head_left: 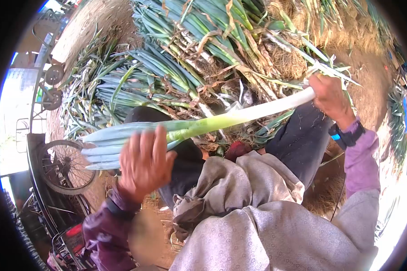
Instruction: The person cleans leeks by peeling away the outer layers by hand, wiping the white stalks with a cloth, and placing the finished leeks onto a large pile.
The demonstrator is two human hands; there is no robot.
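A long leek [221, 120] stretches across my lap, its white end up to the right and its blue-green leaves fanned out to the left. My right hand [328, 97] is closed round the white end, hiding the tip. At the other end, my left hand [145, 161] lies over the leaves with its fingers stretched out, slightly blurred. Just beyond my knees is a heap of leeks [167, 72] with dry brown leaves and peeled scraps among them. Loose pale leaf strips [334, 71] stick out behind my right hand.
More leeks [298, 49] with bushy roots are piled at the back right. A spoked wheel [68, 167] on a dark frame stands to my left. Bare brown ground [92, 22] shows at the back left. Grey cloth [239, 180] covers my lap.
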